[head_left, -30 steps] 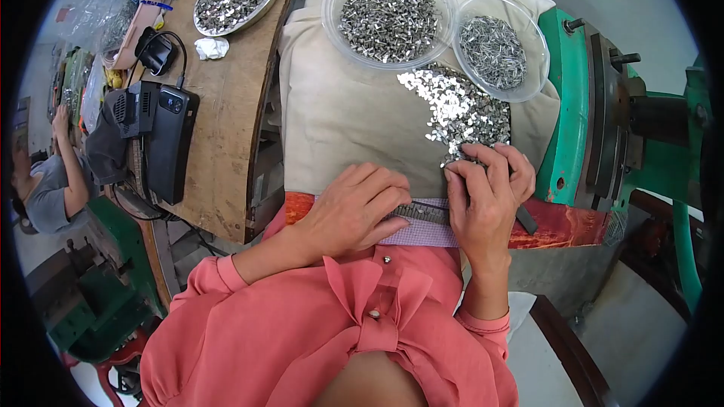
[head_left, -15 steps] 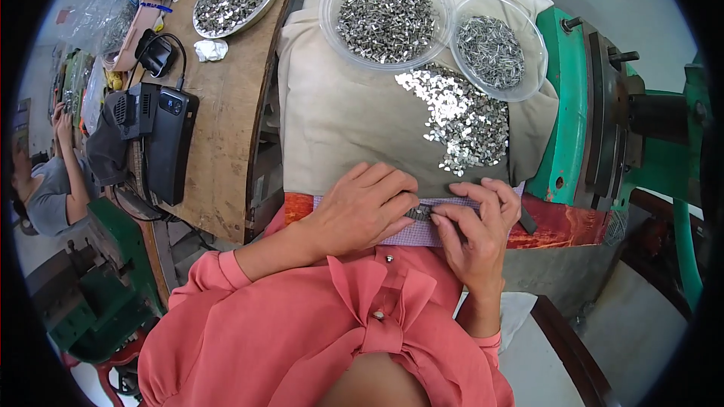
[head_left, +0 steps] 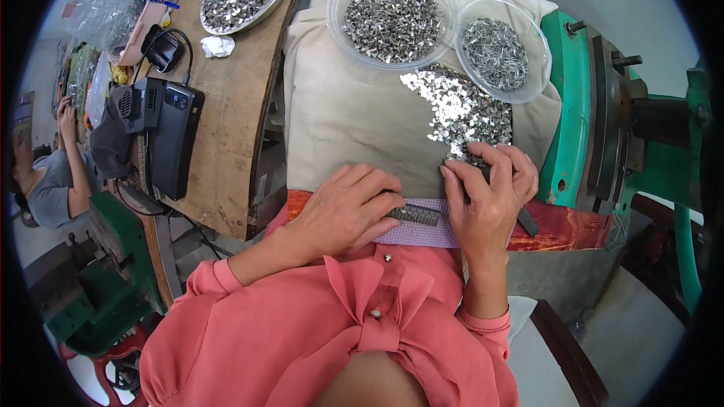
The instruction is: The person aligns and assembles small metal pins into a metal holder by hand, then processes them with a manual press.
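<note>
Left hand: While your forearm comes from the near left, your left hand (head_left: 348, 207) lies palm down, its wrist almost straight, its fingers bent and pointing to the right.
Left grip: your thumb and forefinger are closed on the left end of the dark toothed strip (head_left: 417, 215).
Strip: it lies between your two hands, over the checked cloth (head_left: 415, 235), and its right end is free.
Right hand: your right hand (head_left: 489, 200) stands more upright, the forearm pointing to the far side, with the fingers arched and bent to the left.
Right grip: the thumb and fingertips are near together at the near edge of the pile of shiny metal pieces (head_left: 464, 109); I cannot tell if a piece is between them.
Both hands: they are apart from each other.
Beige cloth (head_left: 354, 120): it carries the pile, and on its far part the large tub (head_left: 337, 19) and, to the right, the small tub (head_left: 538, 60).
</note>
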`<state>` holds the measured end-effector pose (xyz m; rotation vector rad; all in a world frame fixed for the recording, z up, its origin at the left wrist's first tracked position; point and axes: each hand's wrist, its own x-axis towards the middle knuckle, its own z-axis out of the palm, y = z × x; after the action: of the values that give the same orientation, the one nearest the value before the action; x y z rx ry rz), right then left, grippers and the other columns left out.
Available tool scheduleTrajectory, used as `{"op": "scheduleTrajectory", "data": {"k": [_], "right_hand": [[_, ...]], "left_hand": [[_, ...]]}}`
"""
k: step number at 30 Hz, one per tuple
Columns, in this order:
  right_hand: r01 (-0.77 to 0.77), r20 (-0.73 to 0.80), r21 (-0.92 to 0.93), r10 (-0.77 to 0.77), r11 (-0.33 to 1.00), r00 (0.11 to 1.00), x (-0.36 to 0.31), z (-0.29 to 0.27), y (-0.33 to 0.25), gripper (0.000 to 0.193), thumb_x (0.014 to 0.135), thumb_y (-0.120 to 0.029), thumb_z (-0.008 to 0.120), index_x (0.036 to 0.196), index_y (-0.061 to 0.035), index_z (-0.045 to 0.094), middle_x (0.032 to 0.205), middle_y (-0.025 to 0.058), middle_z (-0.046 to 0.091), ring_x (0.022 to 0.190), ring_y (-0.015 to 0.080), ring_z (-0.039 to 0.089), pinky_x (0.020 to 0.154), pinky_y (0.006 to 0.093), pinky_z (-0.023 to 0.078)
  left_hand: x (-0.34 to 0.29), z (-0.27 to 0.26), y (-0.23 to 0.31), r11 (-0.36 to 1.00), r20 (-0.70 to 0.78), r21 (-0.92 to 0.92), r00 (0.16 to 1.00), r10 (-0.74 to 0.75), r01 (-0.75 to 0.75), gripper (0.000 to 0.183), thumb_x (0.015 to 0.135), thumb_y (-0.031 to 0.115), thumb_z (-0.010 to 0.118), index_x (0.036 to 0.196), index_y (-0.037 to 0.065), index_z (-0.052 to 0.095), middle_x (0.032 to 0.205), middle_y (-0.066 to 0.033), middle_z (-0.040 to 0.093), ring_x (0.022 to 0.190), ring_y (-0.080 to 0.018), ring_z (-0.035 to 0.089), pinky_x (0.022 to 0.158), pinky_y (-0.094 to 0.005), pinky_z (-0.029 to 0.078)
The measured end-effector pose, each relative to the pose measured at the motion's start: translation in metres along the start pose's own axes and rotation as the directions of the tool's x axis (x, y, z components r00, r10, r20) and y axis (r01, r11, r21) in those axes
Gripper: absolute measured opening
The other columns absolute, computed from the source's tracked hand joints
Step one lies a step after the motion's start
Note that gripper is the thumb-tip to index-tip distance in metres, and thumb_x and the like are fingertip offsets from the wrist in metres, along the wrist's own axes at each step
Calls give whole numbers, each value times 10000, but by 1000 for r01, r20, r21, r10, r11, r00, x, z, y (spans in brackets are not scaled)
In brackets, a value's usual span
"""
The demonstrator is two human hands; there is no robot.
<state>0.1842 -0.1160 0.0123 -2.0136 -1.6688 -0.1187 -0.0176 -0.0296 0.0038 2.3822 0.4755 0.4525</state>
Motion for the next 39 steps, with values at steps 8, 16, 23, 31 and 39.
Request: {"op": "scheduleTrajectory", "data": {"k": [8, 16, 23, 31, 39], "right_hand": [[-27, 14, 16, 26, 1000, 1000, -1, 0, -2, 116, 732, -168, 793, 827, -148, 728, 1096, -3, 648, 1150, 266, 507, 1046, 478, 312], [-30, 55, 33, 28, 999, 998, 4, -2, -4, 109, 721, -159, 790, 805, -139, 725, 1105, 1, 649, 1158, 277, 501, 1053, 479, 297], [-56, 48, 134, 50, 989, 998, -2, -3, 0, 144, 683, -132, 796, 801, -144, 714, 1095, -5, 650, 1157, 286, 493, 1016, 461, 308], [-37, 70, 289, 18, 957, 997, -31, -15, -4, 194, 638, -110, 821, 792, -151, 710, 1074, -13, 663, 1135, 298, 490, 969, 457, 342], [-52, 104, 262, 25, 964, 994, -38, -14, -6, 196, 657, -142, 830, 826, -169, 735, 1061, -20, 663, 1130, 293, 500, 981, 469, 346]], "left_hand": [[7, 1, 5, 1000, -6, -26, 1000, -11, 11, 301, 707, 192, 808, 946, 94, 654, 1015, -32, 619, 921, -253, 581, 780, -370, 449], [16, 9, 9, 1000, -20, -5, 1000, 9, -9, 176, 754, 155, 764, 879, 106, 650, 995, -8, 624, 881, -227, 572, 744, -351, 436], [13, 6, 10, 997, -6, -68, 999, -35, 34, 210, 740, 146, 775, 896, 95, 644, 994, -20, 625, 876, -237, 571, 753, -360, 441], [7, 8, 5, 993, -38, -108, 998, -42, 38, 201, 747, 125, 765, 894, 75, 637, 1010, -47, 633, 894, -270, 587, 780, -381, 460], [7, 9, 5, 994, -49, -105, 998, -38, 32, 165, 774, 117, 740, 882, 70, 623, 1008, -50, 633, 889, -270, 583, 778, -383, 455]]}}
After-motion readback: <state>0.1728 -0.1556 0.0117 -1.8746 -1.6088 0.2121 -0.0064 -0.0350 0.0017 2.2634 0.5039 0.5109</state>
